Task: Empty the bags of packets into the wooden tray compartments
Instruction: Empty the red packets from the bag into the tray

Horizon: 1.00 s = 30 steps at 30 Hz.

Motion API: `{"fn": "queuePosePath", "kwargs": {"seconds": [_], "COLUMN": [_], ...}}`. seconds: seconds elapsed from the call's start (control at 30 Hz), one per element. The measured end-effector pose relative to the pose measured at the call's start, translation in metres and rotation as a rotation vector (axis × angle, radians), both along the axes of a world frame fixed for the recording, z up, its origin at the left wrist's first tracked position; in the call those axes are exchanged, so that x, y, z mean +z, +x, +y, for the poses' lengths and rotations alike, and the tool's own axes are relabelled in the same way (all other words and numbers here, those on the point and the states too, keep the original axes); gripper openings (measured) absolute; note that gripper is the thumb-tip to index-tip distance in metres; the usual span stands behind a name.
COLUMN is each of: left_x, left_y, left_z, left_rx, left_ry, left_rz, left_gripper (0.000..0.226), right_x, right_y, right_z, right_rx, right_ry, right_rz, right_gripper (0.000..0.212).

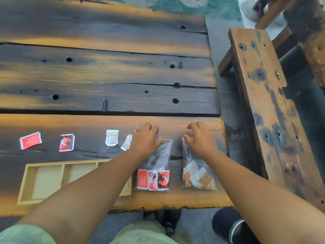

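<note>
Far left on the plank table (105,76), a red packet (30,140) is seen lying flat, and just right of it a red-and-black packet (66,142). Below them sits the wooden tray (26,182), its visible compartments bare, its right part hidden by the left forearm. Further right, a white packet (112,137) is laid flat, with a second white packet (126,142) tilted beside it, partly tucked behind the left hand (145,138). That hand is pressed palm-down on the top of a clear zip bag (161,155), fingers curled loosely, nothing pinched; red and black packets are bunched at the bag's near end. Next, apart from it, a second clear bag (197,173) of brown and white packets is held down at its top by the right hand (200,138), fingers spread and arched. A wooden bench (260,95) is seen at far right.
</note>
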<state>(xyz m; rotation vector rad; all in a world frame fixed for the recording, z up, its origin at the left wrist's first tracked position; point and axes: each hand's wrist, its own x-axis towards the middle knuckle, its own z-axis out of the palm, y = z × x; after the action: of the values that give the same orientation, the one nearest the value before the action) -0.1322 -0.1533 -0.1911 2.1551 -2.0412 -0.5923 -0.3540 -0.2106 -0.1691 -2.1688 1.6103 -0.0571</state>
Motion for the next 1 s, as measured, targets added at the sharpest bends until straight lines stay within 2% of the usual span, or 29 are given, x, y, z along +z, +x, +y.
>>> {"fn": "queuePosePath", "kwargs": {"seconds": [0.17,0.37,0.47,0.63,0.87,1.0], "left_x": [0.019,0.019,0.016,0.005,0.002,0.004], "left_y": [0.001,-0.014,-0.023,-0.034,-0.048,-0.048], "left_z": [0.034,0.085,0.108,0.125,0.131,0.131], "left_rx": [0.172,0.429,0.455,0.628,0.690,0.782], "left_ry": [0.050,0.108,0.150,0.216,0.239,0.250], "left_rz": [0.134,0.370,0.410,0.456,0.431,0.562], "left_gripper": [0.044,0.051,0.055,0.050,0.052,0.058], "right_x": [0.014,0.012,0.005,-0.017,-0.027,-0.019], "right_y": [0.013,0.021,0.020,0.020,0.027,0.027], "right_z": [0.036,0.085,0.103,0.122,0.134,0.139], "right_rx": [0.011,-0.028,-0.096,-0.296,-0.398,-0.448], "right_ry": [0.050,0.335,0.448,0.705,0.818,0.878], "right_rz": [-0.076,-0.185,-0.242,-0.260,-0.320,-0.389], "right_gripper": [0.040,0.043,0.043,0.050,0.041,0.037]}}
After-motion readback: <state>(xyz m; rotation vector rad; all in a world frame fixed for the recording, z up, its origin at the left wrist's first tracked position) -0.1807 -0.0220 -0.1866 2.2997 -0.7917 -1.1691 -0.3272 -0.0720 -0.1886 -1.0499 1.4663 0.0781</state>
